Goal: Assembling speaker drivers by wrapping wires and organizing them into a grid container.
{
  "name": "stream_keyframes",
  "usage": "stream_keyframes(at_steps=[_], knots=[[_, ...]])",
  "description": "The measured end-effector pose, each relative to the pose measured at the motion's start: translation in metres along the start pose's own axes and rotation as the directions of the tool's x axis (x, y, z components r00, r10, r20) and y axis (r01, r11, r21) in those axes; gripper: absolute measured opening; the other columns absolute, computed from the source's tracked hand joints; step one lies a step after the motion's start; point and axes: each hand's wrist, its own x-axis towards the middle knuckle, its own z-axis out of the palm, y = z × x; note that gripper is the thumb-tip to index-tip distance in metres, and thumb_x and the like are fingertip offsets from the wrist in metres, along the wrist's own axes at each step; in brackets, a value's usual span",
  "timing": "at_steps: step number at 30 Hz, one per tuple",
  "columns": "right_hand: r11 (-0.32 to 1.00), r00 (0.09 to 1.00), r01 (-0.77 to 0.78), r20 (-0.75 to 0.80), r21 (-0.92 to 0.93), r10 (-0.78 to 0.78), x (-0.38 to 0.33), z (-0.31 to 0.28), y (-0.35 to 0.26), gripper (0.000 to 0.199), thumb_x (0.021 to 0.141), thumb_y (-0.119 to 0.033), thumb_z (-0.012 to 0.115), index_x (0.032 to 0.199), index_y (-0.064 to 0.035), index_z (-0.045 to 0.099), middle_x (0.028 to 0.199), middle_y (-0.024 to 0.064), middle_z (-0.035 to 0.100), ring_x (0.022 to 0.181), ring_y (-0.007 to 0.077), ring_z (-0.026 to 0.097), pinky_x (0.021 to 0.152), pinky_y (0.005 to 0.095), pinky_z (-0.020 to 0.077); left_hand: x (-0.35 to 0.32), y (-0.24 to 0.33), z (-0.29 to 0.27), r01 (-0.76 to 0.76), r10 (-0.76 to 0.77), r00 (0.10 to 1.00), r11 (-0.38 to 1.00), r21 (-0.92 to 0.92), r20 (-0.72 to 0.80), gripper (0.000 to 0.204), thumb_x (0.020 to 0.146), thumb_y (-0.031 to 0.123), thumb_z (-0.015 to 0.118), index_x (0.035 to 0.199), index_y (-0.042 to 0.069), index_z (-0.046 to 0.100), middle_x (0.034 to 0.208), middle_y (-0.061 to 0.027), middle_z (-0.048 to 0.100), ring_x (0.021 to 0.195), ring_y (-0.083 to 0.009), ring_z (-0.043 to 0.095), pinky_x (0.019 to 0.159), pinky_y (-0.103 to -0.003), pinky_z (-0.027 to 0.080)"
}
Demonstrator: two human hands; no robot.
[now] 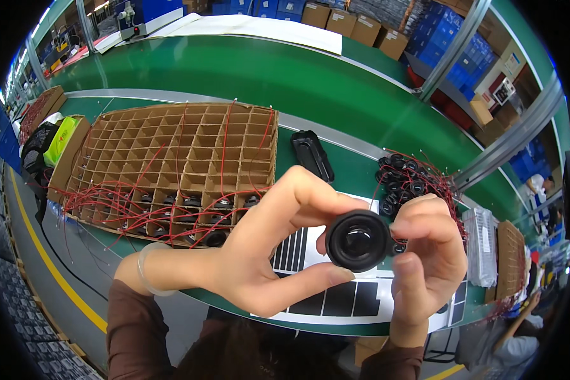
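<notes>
Both hands are raised together above the table, clamped on one small round black speaker (pixel 359 241). The left hand (pixel 269 253) pinches its left edge, thumb underneath and forefinger curved over the top, the other fingers loosely curled. The right hand (pixel 430 253) closes on its right edge, fingers bent around the rim, so the speaker sits between the two hands with its dark cone facing up toward the camera.

Just beneath the hands lies a white sheet with black rectangles (pixel 335 297) on the green table (pixel 247 76). Beyond the right hand, a heap of like black speakers with red wires (pixel 406 180) rests on the table. Beyond the left hand stands a cardboard divider tray (pixel 190 145), its nearer cells holding speakers, red wires trailing over it. Between tray and heap lies a black oblong part (pixel 311 155).
</notes>
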Motion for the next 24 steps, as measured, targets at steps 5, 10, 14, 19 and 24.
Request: stream_keyframes(at_steps=[5, 10, 14, 19, 24], knots=[[0.999, 0.999, -0.043, 0.031, -0.005, 0.043, 0.003, 0.010, 0.003, 0.042, 0.051, -0.009, 0.073, 0.088, 0.0024, 0.055, 0.080, 0.0107, 0.054, 0.074, 0.0182, 0.049, 0.065, 0.0254, 0.0392, -0.004, 0.000, 0.000, 0.003, -0.006, 0.997, 0.999, -0.033, -0.073, 0.043, 0.069, -0.002, 0.059, 0.104, -0.004, 0.035, 0.094, -0.0094, 0.045, 0.071, -0.0089, 0.045, 0.068, -0.021, 0.039], [0.993, 0.998, -0.029, 0.052, 0.118, 0.023, -0.002, 0.007, 0.014, 0.047, 0.050, -0.012, 0.075, 0.090, 0.0017, 0.054, 0.082, 0.0110, 0.052, 0.075, 0.0174, 0.049, 0.066, 0.0254, 0.0387, -0.001, 0.003, 0.007, 0.074, -0.094, 0.992, 0.971, -0.229, -0.081, 0.037, 0.070, -0.002, 0.058, 0.101, -0.003, 0.038, 0.100, -0.0106, 0.047, 0.081, -0.0090, 0.048, 0.068, -0.021, 0.037], [0.964, 0.998, -0.050, 0.059, 0.260, 0.036, -0.003, 0.006, 0.019, 0.045, 0.052, -0.011, 0.075, 0.089, 0.0018, 0.053, 0.085, 0.0119, 0.051, 0.076, 0.0180, 0.049, 0.067, 0.0263, 0.0386, -0.003, 0.004, 0.006, 0.151, -0.193, 0.978, 0.912, -0.382, -0.075, 0.033, 0.071, -0.004, 0.056, 0.099, -0.003, 0.039, 0.099, -0.0104, 0.050, 0.087, -0.0099, 0.049, 0.075, -0.023, 0.037], [0.921, 0.994, 0.016, 0.093, 0.388, -0.057, -0.003, 0.012, 0.025, 0.045, 0.054, -0.007, 0.073, 0.092, 0.0027, 0.050, 0.088, 0.0136, 0.051, 0.082, 0.0203, 0.050, 0.071, 0.0279, 0.0389, -0.002, 0.000, 0.004, 0.071, -0.103, 0.993, 0.921, -0.384, -0.063, 0.036, 0.069, -0.003, 0.059, 0.099, -0.003, 0.038, 0.098, -0.0107, 0.051, 0.090, -0.0115, 0.050, 0.075, -0.024, 0.039], [0.815, 0.977, -0.168, 0.205, 0.555, 0.062, -0.007, 0.008, 0.026, 0.048, 0.061, -0.002, 0.066, 0.101, 0.0050, 0.040, 0.097, 0.0158, 0.048, 0.091, 0.0219, 0.048, 0.081, 0.0316, 0.0369, -0.002, 0.002, 0.008, 0.030, -0.052, 0.996, 0.963, -0.267, -0.078, 0.043, 0.066, -0.001, 0.063, 0.099, -0.004, 0.036, 0.097, -0.0124, 0.052, 0.089, -0.0132, 0.051, 0.072, -0.023, 0.042]])
